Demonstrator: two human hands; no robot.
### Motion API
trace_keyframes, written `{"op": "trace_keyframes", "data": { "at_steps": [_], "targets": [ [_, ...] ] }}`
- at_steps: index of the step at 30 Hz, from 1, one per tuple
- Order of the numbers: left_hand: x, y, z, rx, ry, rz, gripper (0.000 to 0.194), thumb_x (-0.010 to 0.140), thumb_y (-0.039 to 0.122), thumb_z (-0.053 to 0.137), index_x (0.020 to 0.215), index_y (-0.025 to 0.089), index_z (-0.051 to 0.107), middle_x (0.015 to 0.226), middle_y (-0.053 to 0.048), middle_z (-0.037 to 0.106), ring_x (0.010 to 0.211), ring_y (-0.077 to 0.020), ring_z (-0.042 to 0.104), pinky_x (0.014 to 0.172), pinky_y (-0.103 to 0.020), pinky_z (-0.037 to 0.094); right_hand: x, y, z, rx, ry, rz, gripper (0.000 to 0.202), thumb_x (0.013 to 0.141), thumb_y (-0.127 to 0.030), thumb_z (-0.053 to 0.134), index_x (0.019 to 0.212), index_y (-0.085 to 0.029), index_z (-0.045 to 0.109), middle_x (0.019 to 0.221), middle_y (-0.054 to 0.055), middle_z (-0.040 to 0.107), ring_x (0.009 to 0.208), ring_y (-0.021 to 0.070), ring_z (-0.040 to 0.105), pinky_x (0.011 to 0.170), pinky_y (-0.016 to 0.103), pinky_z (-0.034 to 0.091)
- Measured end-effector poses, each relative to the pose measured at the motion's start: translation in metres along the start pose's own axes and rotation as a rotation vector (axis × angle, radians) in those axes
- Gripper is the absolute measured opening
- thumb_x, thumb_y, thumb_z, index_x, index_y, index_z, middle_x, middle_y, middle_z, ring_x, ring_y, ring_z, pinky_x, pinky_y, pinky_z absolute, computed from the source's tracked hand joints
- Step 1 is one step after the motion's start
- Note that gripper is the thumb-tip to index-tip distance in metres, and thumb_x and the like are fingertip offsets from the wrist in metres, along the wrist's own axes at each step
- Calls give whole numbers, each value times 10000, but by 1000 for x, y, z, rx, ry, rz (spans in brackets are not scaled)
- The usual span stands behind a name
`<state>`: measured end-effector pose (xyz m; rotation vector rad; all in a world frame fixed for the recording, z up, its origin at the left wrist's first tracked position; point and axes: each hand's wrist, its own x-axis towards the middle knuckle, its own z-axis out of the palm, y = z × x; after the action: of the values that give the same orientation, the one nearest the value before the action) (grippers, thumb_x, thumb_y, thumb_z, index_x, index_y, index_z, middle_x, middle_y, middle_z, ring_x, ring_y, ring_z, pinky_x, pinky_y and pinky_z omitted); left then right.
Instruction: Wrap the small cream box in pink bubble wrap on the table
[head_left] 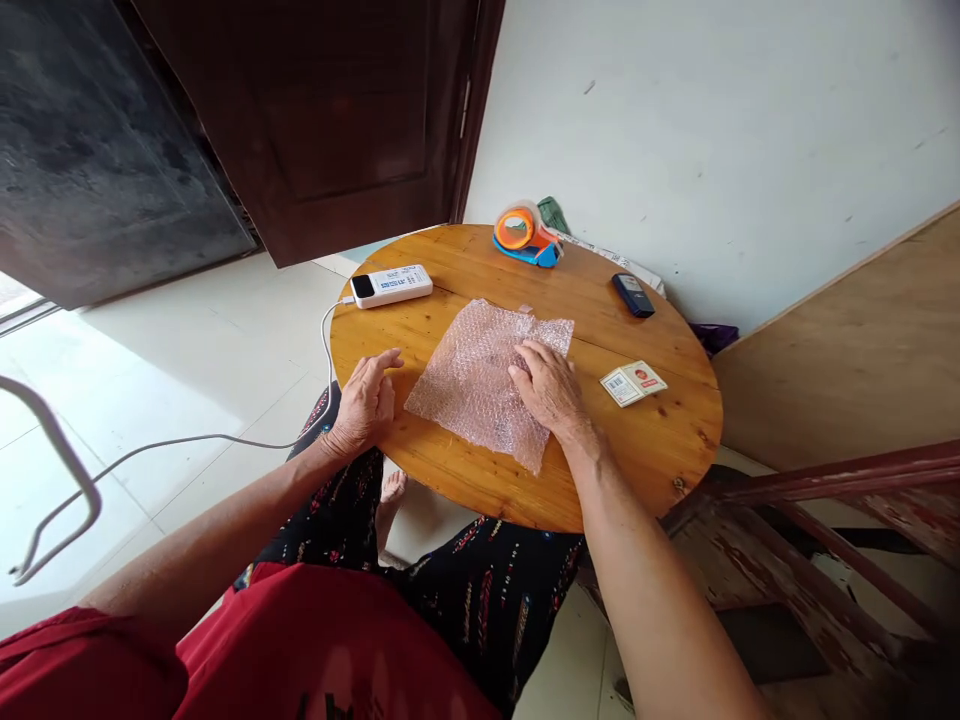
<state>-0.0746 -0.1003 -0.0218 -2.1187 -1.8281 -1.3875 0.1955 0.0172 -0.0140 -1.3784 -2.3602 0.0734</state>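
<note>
A sheet of pinkish bubble wrap lies spread on the round wooden table. My right hand rests on its right side, palm down with the fingers stretched out. Left of the sheet, my left hand is at the table's edge, fingers loosely extended and apart from the wrap, with nothing in it. A small folded card with a red mark and a barcode lies to the right of my right hand.
A white power bank with a cable is at the back left. An orange and blue tape dispenser stands at the far edge. A dark blue device lies back right. Wall and door stand behind; a wooden railing is at right.
</note>
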Motion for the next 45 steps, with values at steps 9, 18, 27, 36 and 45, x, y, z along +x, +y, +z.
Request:
{"op": "trace_keyframes", "data": {
  "at_steps": [9, 18, 27, 36, 45],
  "targets": [
    [2, -6, 2, 7, 13, 20, 369, 877, 86, 365, 1200, 167, 523, 1046, -68, 689, 999, -188, 625, 972, -391, 490, 2, -5, -3, -1, -6, 34, 436, 915, -303, 433, 1278, -127, 597, 1398, 155, 555, 1260, 337, 506, 1018, 525, 399],
    [4, -3, 1, 15, -43, -14, 361, 868, 100, 367, 1180, 171, 535, 1051, -78, 687, 980, -205, 622, 949, -408, 497, 2, -2, 0, 18, 23, 29, 423, 911, -305, 426, 1260, -155, 612, 1377, 135, 577, 1234, 324, 524, 992, 515, 415],
    [5, -5, 2, 42, -74, -7, 367, 842, 109, 393, 1162, 173, 561, 1051, -80, 681, 974, -223, 608, 933, -409, 498, 2, -2, 1, 10, 22, 41, 421, 906, -304, 432, 1258, -167, 618, 1385, 135, 572, 1240, 324, 518, 996, 520, 409],
    [7, -6, 2, 26, -98, 1, 374, 819, 97, 394, 1142, 158, 572, 1048, -99, 671, 985, -242, 597, 955, -430, 476, 4, -7, -4, -25, -30, 65, 430, 909, -294, 432, 1274, -144, 604, 1402, 141, 557, 1254, 326, 509, 1018, 513, 394],
    [6, -8, 5, 23, -76, 1, 367, 824, 105, 400, 1139, 170, 577, 1035, -90, 671, 972, -239, 604, 930, -417, 486, 4, -8, -2, -58, -6, 56, 398, 914, -276, 437, 1250, -164, 617, 1389, 125, 574, 1255, 306, 515, 1017, 488, 402]
  ]
}}
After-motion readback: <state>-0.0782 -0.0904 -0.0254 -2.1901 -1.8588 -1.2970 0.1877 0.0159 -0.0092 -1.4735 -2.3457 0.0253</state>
